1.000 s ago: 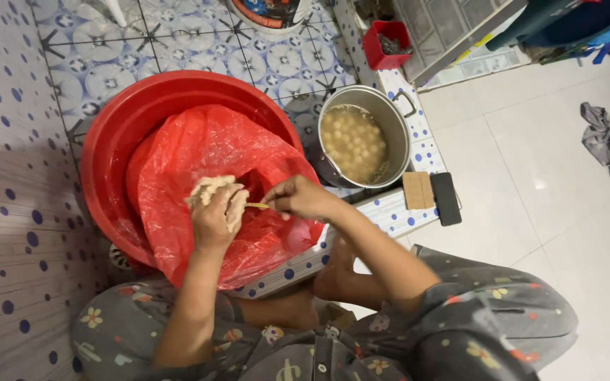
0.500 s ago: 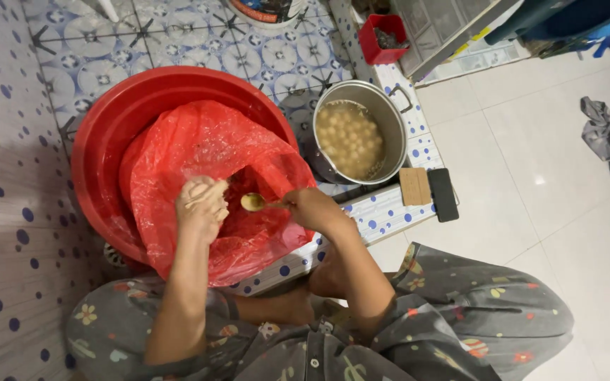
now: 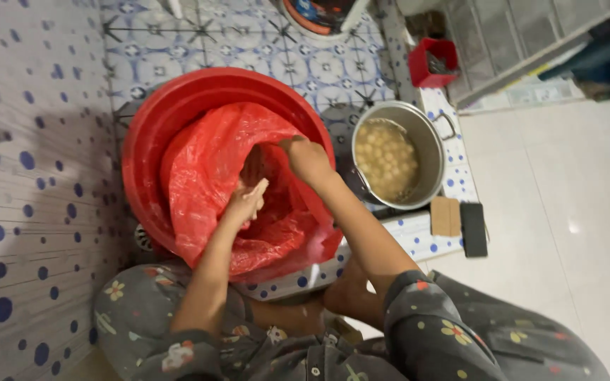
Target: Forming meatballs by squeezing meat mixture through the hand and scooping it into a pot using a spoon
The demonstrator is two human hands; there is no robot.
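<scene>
Currently both hands are working inside the red plastic bag (image 3: 206, 176) lining the red basin (image 3: 157, 134) on the tiled floor (image 3: 248, 49). The left hand (image 3: 247, 201) is lying flat, fingers loosely extended, with pale paste seemingly on the palm. The right hand (image 3: 306, 159) is curled and dipping into the bag; its grip content is hidden. Judgement: scooping small, even portions and keeping the bag edge folded back should be helping. The steel pot (image 3: 428, 152) of pale balls in liquid is sitting just right of the basin, close enough to knock. A red box (image 3: 432, 63) is standing farther off.
</scene>
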